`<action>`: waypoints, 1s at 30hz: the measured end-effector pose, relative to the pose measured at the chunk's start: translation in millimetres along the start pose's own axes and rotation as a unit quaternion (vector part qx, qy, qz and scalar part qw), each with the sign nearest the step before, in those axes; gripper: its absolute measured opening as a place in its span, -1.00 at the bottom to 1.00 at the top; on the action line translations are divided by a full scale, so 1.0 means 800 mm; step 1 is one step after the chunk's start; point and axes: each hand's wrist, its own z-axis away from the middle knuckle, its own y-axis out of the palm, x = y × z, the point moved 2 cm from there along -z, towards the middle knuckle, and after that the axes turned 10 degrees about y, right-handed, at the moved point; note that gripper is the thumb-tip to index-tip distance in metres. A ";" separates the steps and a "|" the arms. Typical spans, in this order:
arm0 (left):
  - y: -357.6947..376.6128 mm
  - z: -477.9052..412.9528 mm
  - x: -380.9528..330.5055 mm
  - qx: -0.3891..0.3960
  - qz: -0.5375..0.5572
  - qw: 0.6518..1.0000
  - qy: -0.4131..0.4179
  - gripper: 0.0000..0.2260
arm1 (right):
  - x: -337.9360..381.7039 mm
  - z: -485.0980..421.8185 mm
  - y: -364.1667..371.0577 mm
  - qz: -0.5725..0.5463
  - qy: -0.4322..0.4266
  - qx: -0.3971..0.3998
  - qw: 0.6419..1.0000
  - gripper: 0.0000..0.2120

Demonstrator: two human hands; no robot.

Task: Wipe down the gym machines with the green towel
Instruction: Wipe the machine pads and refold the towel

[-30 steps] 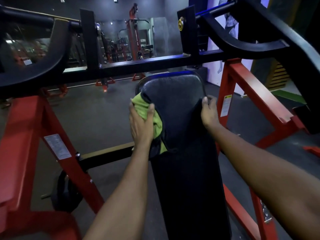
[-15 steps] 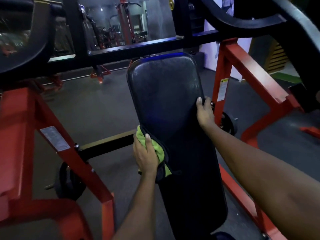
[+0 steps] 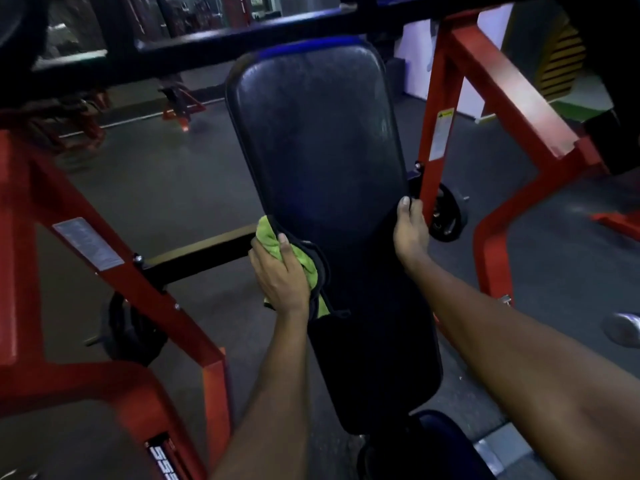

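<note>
L hand [image 3: 280, 277] clutches the green towel [image 3: 268, 233] bunched vs. the pad [image 3: 322, 150]'s left edge, lower than a sec ago. R hand [image 3: 410, 230] grips the right edge, also slid down.
</note>
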 end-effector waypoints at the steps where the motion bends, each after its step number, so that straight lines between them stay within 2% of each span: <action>1: -0.003 0.019 0.009 0.009 -0.005 1.000 -0.011 -0.53 | 0.000 0.000 -0.001 0.000 -0.005 0.004 1.000 -0.45; 6: -0.024 0.108 0.038 0.069 -0.014 0.996 -0.056 -0.49 | -0.016 0.015 -0.010 -0.036 -0.016 0.036 0.999 -0.46; 9: -0.021 0.075 0.029 0.036 -0.012 0.998 -0.052 -0.47 | -0.068 0.042 -0.021 -0.045 0.026 -0.001 0.999 -0.52; 12: -0.009 0.049 0.011 -0.005 0.001 0.999 -0.042 -0.53 | -0.117 0.059 -0.025 -0.054 0.084 0.023 0.995 -0.52; 16: -0.002 0.109 0.028 -0.012 -0.040 0.999 -0.027 -0.54 | -0.134 0.051 -0.021 -0.040 0.066 0.033 0.996 -0.53; 20: -0.013 0.218 0.090 0.067 -0.088 0.989 -0.094 -0.41 | -0.148 0.052 -0.022 -0.038 0.041 0.054 0.997 -0.52; 23: -0.024 0.271 0.110 0.108 -0.080 0.984 -0.121 -0.31 | -0.157 0.063 -0.033 -0.076 0.027 0.084 0.993 -0.60; 24: -0.024 0.270 0.112 0.100 -0.074 0.984 -0.126 -0.32 | -0.167 0.066 -0.034 -0.084 0.028 0.085 0.992 -0.60; 27: -0.021 0.249 0.108 0.059 -0.044 0.985 -0.159 -0.33 | -0.221 0.090 -0.038 -0.074 0.087 0.042 0.993 -0.41; 30: -0.017 0.255 0.098 0.035 -0.028 0.991 -0.125 -0.36 | -0.266 0.107 -0.039 -0.076 0.121 0.048 0.989 -0.44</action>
